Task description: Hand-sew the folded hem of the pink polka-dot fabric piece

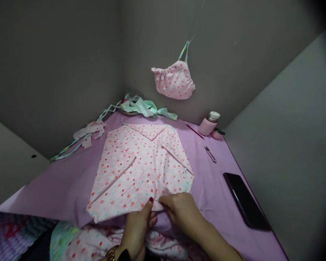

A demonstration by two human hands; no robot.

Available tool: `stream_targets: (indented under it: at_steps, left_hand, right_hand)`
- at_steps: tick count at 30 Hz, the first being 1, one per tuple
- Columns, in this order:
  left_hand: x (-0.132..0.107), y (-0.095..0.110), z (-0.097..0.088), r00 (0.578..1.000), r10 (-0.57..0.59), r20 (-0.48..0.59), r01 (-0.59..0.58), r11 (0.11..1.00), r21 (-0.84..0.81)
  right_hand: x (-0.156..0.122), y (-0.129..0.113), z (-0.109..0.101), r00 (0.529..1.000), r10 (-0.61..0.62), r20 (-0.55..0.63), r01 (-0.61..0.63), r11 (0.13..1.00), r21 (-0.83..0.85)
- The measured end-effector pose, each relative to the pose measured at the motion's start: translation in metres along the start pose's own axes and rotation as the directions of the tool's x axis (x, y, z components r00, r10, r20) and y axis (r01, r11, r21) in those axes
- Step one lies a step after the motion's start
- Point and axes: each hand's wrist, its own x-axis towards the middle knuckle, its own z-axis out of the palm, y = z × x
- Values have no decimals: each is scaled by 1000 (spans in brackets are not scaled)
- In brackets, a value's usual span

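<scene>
A pale pink cloth piece with red and teal flower dots (125,174) lies spread out, its near edge lifted toward me. My left hand (138,224) pinches that near edge, the red-nailed thumb on top and the fingers underneath. Close beside it, my right hand (182,210) is closed in a pinch at the same edge. A thin pale line shows between the two hands; whatever sits in the right fingertips is too small to name. White thread (205,203) curls on the purple cloth right of that hand.
A black phone (246,201), thread snips (210,154), a red pencil (195,131) and a pink jar (208,123) lie along the right side of the purple-covered table (206,174). Fabric scraps (141,107) are piled at the back. A dotted pouch (175,81) hangs above.
</scene>
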Motion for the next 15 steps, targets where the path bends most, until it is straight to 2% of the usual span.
stream_targets:
  at_steps: [3,6,10,15]
  left_hand:
    - [2,-2,-1,1000,5,7,-5,1000,1]
    - [3,-4,-2,1000,15,13,-15,1000,3]
    - [3,-4,-3,1000,14,8,-14,1000,-13]
    - [-1,0,-2,1000,0,22,1,999,-38]
  right_hand:
    - [5,-8,2,1000,8,24,-6,997,-71]
    - [6,-11,7,999,30,13,-29,998,-50]
    - [0,-2,11,998,38,-57,-27,983,181]
    - [-4,14,12,997,14,-79,27,869,494]
